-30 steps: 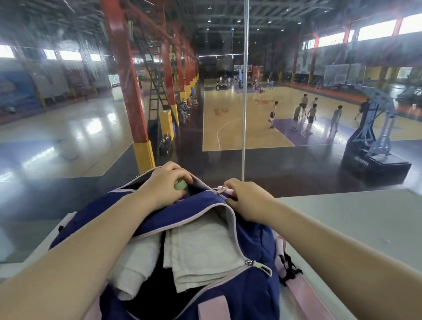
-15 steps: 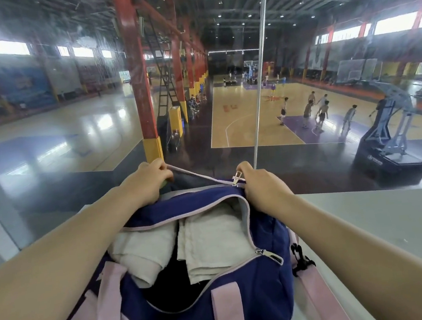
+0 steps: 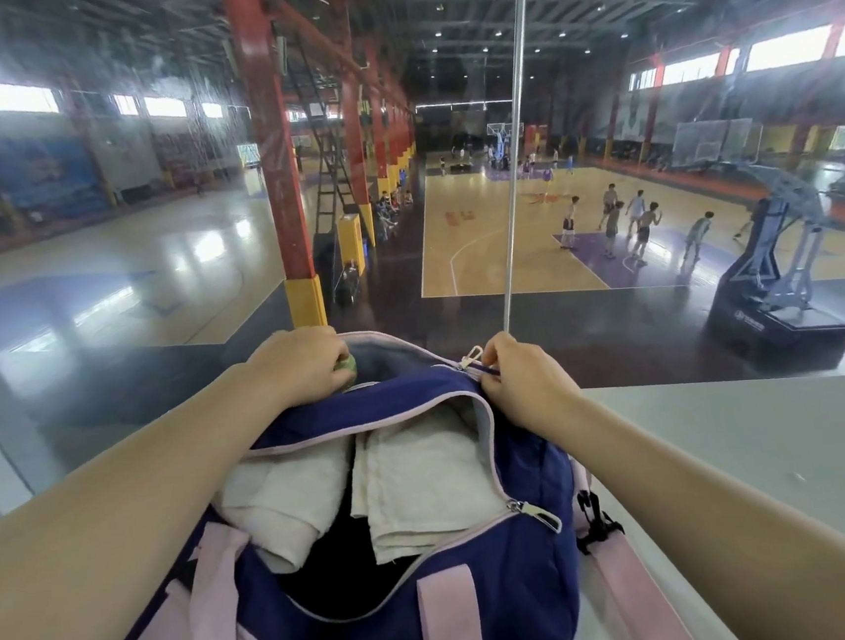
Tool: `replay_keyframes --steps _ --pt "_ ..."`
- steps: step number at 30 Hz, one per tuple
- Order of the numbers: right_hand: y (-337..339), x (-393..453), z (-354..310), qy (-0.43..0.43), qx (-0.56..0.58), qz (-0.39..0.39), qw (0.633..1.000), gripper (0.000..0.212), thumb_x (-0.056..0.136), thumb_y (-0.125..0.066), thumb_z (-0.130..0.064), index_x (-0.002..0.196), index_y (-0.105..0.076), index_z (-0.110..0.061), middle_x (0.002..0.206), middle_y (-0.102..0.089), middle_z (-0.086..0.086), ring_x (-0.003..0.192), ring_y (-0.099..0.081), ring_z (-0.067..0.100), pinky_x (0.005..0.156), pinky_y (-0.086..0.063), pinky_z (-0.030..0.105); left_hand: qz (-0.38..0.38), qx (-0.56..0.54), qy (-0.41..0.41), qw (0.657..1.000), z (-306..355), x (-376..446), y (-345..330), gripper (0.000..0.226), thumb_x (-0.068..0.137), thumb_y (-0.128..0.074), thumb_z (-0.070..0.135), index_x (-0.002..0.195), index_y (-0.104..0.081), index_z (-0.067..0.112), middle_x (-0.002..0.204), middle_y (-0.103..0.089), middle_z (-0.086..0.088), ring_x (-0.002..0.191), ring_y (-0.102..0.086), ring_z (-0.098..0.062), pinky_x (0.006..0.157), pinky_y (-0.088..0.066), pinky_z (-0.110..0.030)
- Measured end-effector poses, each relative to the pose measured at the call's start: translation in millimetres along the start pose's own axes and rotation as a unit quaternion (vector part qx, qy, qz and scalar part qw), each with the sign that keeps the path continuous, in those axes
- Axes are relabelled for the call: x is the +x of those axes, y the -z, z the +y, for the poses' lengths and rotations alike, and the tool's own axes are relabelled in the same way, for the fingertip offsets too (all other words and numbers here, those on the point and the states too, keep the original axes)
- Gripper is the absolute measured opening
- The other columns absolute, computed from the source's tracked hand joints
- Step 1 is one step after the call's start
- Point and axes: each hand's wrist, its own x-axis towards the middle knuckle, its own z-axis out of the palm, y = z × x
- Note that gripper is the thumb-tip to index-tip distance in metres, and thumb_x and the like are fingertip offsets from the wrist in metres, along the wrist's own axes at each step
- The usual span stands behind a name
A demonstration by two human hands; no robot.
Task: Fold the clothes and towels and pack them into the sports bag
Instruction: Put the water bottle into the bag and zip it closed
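A navy sports bag (image 3: 465,568) with pink straps and trim stands on the white table (image 3: 762,442), its main zip open. Inside lie two folded white towels (image 3: 425,479) over something dark. My left hand (image 3: 306,364) holds a small green ball (image 3: 346,364) at the mouth of the far end pocket. My right hand (image 3: 524,377) pinches the bag's edge beside the metal zip pull (image 3: 470,356) at that far end.
A glass wall with a thin metal post (image 3: 515,156) rises just beyond the table's far edge. Below it lies a sports hall with a basketball court and players. Bare table surface stretches to the right of the bag.
The far end pocket gapes wider now, and the green ball shows again in my left hand. My right hand stays at the zip pull. The view has shifted a little.
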Motion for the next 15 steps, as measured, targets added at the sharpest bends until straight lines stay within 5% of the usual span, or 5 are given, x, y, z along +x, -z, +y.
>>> replay_keyframes --steps 3,7,11,15 --pt "0.7 -0.8 3.7 -0.001 0.021 -0.005 1.000 0.017 0.092 -0.056 -0.033 0.098 -0.056 -0.017 0.096 -0.068 0.002 0.091 -0.061 0.025 0.076 -0.050 0.036 0.069 0.018 -0.025 0.997 26.5 16.7 10.2 0.026 0.094 -0.047 0.037 0.103 -0.068 0.025 0.107 -0.065 0.002 0.098 -0.060 -0.020 0.082 -0.050 -0.039" --pt "-0.4 -1.5 6.2 0.043 -0.015 0.008 0.999 0.022 0.094 -0.055 -0.033 0.106 -0.061 -0.016 0.104 -0.070 0.007 0.097 -0.062 0.030 0.078 -0.050 0.037 0.055 -0.179 -0.038 0.982 88.7 42.6 10.9 0.034 0.093 -0.051 0.044 0.113 -0.067 0.023 0.115 -0.067 0.001 0.106 -0.060 -0.021 0.093 -0.048 -0.042" --pt "-3.8 -1.7 15.6 0.065 -0.073 0.025 0.995 0.026 0.100 -0.045 -0.032 0.109 -0.061 -0.013 0.107 -0.069 0.011 0.099 -0.063 0.035 0.078 -0.051 0.040 -0.066 -0.244 -0.031 0.967 118.7 56.4 6.4 0.036 0.093 -0.054 0.047 0.096 -0.074 0.017 0.094 -0.072 -0.004 0.092 -0.064 -0.024 0.085 -0.049 -0.039" --pt "-8.2 -0.6 21.1 0.070 -0.074 0.035 0.994 0.027 0.103 -0.041 -0.033 0.104 -0.058 -0.012 0.104 -0.068 0.010 0.096 -0.063 0.036 0.073 -0.048 0.039 -0.033 -0.270 -0.018 0.962 118.7 56.2 2.6 0.037 0.093 -0.056 0.041 0.081 -0.071 0.010 0.081 -0.070 -0.009 0.082 -0.062 -0.028 0.078 -0.048 -0.040"
